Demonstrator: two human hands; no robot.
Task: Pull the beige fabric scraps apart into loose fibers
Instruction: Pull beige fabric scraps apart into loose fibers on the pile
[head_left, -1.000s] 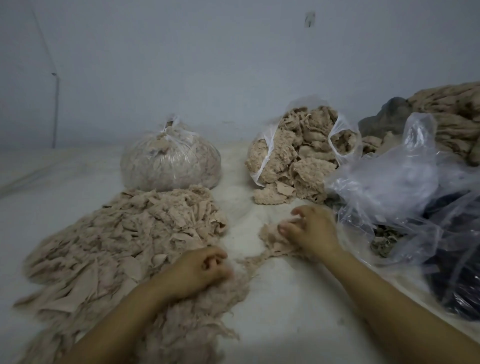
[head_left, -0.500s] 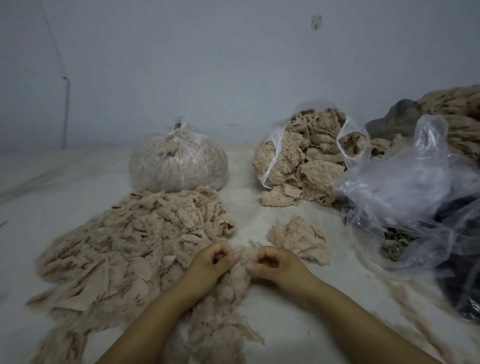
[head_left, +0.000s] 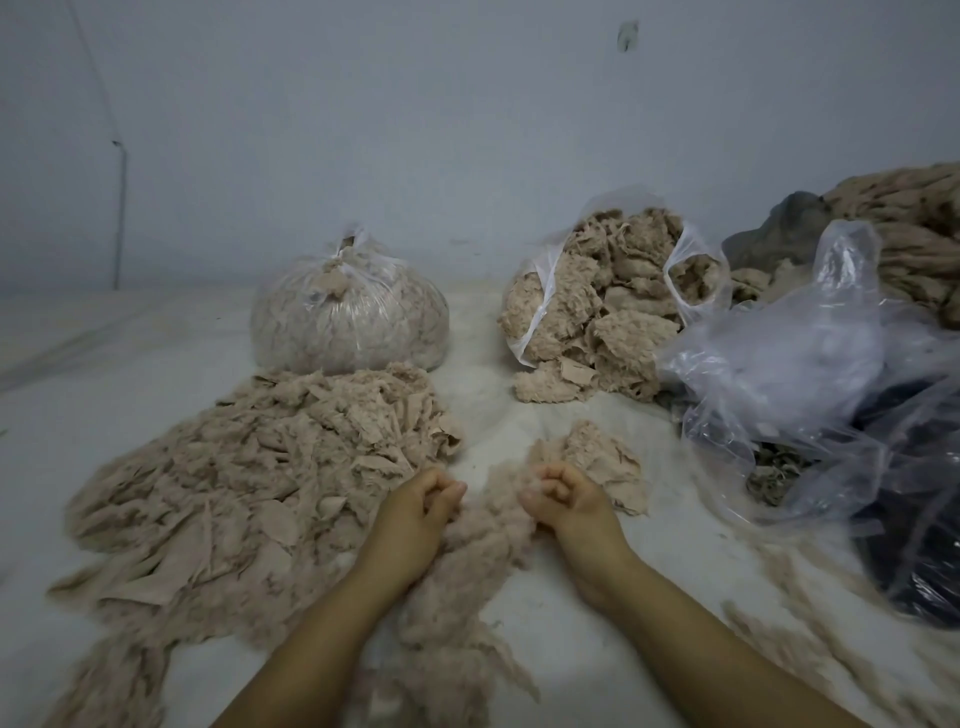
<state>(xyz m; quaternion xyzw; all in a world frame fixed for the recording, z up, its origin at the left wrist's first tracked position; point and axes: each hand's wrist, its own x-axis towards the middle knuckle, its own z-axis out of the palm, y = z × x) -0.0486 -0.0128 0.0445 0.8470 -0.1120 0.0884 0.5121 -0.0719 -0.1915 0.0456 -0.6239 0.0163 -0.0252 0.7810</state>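
Note:
A beige fabric scrap (head_left: 496, 480) stretches thin and fuzzy between my two hands. My left hand (head_left: 415, 514) pinches its left end with curled fingers. My right hand (head_left: 566, 501) pinches its right end, fingers curled. Below them lies a fluffy mass of loose fibers (head_left: 467, 571) that runs toward me. A small heap of whole scraps (head_left: 608, 462) sits just beyond my right hand. A wide pile of torn beige pieces (head_left: 249, 483) spreads out on the left.
A tied clear bag of fibers (head_left: 348, 317) stands at the back centre. An open bag of beige scraps (head_left: 602, 306) stands to its right. Crumpled clear plastic (head_left: 805, 374) over dark bags fills the right side. Rope-like beige rolls (head_left: 914, 234) lie far right.
My right hand left the small scrap heap, came in to meet my left hand, and the two have now drawn a little apart with the scrap stretched between them.

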